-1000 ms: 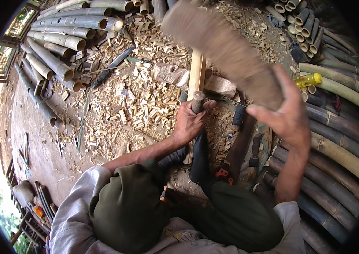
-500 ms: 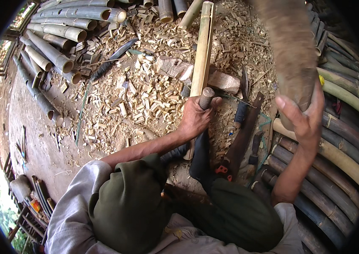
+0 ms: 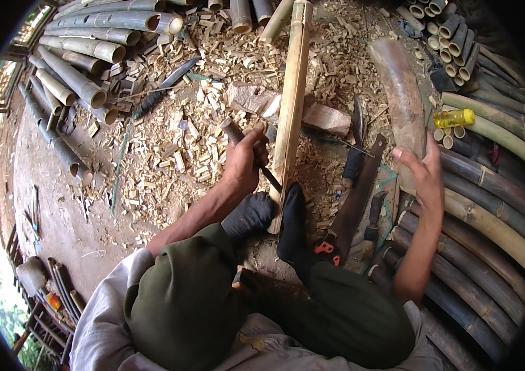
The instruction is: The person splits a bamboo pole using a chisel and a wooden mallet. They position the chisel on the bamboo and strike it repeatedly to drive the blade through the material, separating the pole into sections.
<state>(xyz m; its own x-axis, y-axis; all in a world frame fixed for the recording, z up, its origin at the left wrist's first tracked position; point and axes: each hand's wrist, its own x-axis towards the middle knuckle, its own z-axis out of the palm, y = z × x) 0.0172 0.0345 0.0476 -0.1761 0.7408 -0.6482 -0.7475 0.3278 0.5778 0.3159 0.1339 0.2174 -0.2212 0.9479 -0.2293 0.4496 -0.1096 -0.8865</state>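
My left hand [image 3: 244, 161] is closed around a chisel [image 3: 233, 131]. Its thick round end sticks up past my fist, and its thin dark shaft slants down to the near part of a split bamboo length [image 3: 291, 99]. My feet in dark socks press against the near end of that bamboo, one on each side. The bamboo rests across a pale wooden block [image 3: 327, 120]. Over on the right, my right hand [image 3: 426, 176] grips the near end of a heavy wooden club [image 3: 401, 86], thumb on one side and fingers on the other.
A saw [image 3: 355, 210] and a dark-handled knife [image 3: 353, 162] lie right of my feet. Another long knife [image 3: 170, 83] lies far left. Wood chips [image 3: 170, 148] cover the ground. Bamboo poles [image 3: 83, 86] are stacked left, more poles [image 3: 497, 229] right, beside a yellow bottle [image 3: 454, 119].
My left hand has moved left, tilting the chisel so its shaft now shows against the bamboo. The club in my right hand was blurred and raised; now it is lower and farther left.
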